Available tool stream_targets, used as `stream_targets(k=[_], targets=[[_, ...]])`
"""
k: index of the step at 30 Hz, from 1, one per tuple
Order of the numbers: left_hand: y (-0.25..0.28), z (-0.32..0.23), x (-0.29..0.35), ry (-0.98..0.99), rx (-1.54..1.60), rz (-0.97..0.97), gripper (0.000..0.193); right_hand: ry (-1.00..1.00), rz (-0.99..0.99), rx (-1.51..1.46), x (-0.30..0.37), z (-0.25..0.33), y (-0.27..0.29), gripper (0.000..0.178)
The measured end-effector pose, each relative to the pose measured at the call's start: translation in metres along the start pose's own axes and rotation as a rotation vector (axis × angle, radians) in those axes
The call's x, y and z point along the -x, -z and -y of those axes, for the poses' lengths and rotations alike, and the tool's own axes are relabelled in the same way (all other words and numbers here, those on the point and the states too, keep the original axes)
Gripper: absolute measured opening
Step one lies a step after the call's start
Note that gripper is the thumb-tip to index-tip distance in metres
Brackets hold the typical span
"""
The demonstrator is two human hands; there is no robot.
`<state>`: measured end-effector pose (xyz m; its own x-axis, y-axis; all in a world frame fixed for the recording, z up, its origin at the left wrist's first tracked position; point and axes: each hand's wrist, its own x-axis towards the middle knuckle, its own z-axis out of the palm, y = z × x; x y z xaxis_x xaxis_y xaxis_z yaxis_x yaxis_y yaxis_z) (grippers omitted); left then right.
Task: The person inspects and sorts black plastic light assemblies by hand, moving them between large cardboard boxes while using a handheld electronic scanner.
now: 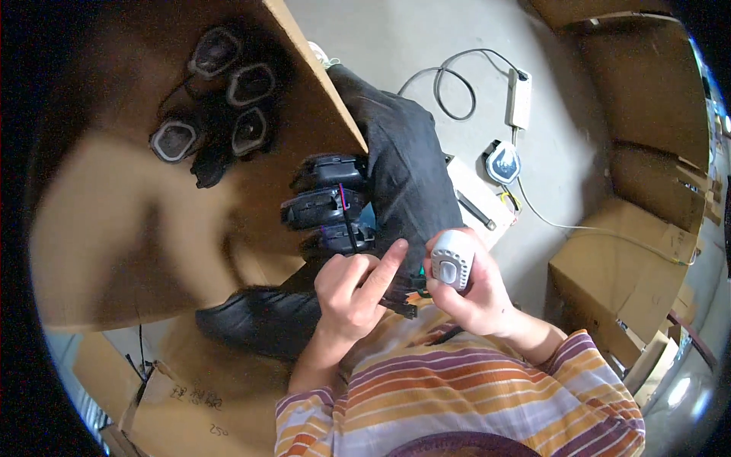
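My right hand [487, 295] is wrapped round a small light-grey housing [454, 257] with a ring of slots and an oval button-like part on its end. Left of it, my left hand [352, 295] has its index finger stretched out and the other fingers curled in. A thin black strip [349, 228] with a pink upper part runs down to its knuckles, and black pieces [400, 306] show below the fingers. What the curled fingers hold is hidden. Just beyond this hand, several black plastic housings [324, 206] are stacked beside my dark-trousered leg [403, 167].
At left an open cardboard box [316, 68] holds several black units with pale-rimmed faces [173, 141]. On the grey floor lie a white power strip [520, 99] with a looped cable, a white-rimmed dark unit [502, 162] and a white box [476, 206]. Cardboard boxes [609, 259] line the right.
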<state>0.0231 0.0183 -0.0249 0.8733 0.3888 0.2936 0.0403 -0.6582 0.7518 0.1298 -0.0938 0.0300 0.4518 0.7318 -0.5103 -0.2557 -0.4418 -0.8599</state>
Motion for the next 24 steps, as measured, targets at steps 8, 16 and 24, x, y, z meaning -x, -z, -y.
stream_targets(k=[8,16,24], targets=[[-0.005,-0.011,0.0,0.016,-0.006,0.026,0.04,0.078,-0.127,0.116,0.006,-0.011,0.001,0.034],[-0.01,-0.01,0.004,0.015,0.039,0.008,0.041,-0.053,-0.153,-0.136,0.006,-0.012,0.001,0.035],[-0.008,-0.009,0.005,0.063,0.062,0.048,0.044,0.023,-0.229,-0.029,-0.003,-0.019,-0.001,0.048]])
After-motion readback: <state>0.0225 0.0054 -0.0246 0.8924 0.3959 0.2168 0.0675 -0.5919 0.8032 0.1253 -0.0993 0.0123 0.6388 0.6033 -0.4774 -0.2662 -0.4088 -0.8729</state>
